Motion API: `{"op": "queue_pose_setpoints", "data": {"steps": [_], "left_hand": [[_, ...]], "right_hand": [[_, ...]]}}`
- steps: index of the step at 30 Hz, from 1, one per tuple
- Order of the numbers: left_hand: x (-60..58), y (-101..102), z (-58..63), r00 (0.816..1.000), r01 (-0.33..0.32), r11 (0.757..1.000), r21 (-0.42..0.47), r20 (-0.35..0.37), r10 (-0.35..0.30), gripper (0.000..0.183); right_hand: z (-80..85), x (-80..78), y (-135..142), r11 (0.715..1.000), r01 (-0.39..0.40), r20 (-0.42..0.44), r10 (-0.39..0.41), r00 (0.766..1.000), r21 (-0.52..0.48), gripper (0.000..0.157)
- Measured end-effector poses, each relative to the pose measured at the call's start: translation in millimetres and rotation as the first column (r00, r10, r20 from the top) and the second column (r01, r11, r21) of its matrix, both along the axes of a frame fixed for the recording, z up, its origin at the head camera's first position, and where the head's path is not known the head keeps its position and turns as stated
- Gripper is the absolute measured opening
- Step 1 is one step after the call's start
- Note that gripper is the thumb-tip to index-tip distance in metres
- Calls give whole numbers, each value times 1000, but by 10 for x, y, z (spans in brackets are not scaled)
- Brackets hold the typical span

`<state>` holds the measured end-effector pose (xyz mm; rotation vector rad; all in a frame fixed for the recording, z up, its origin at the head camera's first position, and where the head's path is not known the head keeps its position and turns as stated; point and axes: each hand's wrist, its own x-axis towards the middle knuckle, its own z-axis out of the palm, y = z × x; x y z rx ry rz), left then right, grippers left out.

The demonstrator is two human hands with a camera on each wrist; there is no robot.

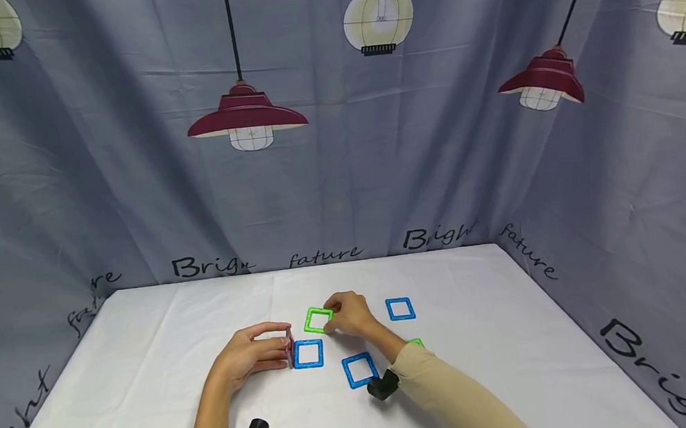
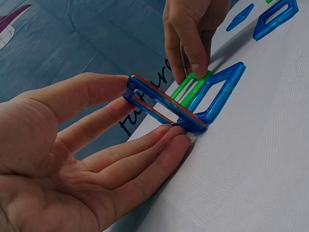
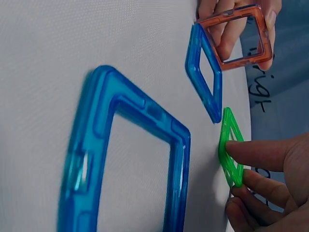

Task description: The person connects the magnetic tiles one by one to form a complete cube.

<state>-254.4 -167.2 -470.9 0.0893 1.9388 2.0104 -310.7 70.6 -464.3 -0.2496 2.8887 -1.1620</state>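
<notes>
My left hand (image 1: 247, 353) holds a red-orange and a blue magnetic tile (image 2: 166, 102) on edge, one against the other, between thumb and fingers. The orange face (image 3: 264, 31) shows in the right wrist view. Their lower edge meets the left side of a flat blue square tile (image 1: 310, 365). My right hand (image 1: 350, 314) pinches a green square tile (image 1: 307, 320) by its right side, thumb on one face and fingers at the edge. That green tile sits just behind the flat blue one, slightly tilted in the right wrist view (image 3: 223, 147).
Another blue tile (image 1: 347, 374) lies near the right wrist's black camera (image 1: 383, 385). Farther back on the right is a blue tile (image 1: 401, 317), and part of a green tile (image 1: 416, 341) shows past the right sleeve. A grey curtain (image 1: 328, 194) hangs behind the white table (image 1: 146, 374).
</notes>
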Motion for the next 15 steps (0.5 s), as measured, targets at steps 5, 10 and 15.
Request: {"op": "queue_pose_setpoints", "data": {"steps": [5, 10, 15], "left_hand": [[4, -21, -4, 1000, 0, 1000, 9, 5, 0, 53], [4, -23, -17, 1000, 12, 1000, 12, 3, -12, 53], [-7, -5, -19, 1000, 7, 1000, 4, 11, -7, 54]], "right_hand": [[19, 9, -97, 1000, -24, 9, 24, 1000, 15, 39], [34, 32, -147, 999, -44, 20, 43, 999, 27, 40], [63, 56, -151, 998, -58, 22, 57, 998, 32, 40]]}}
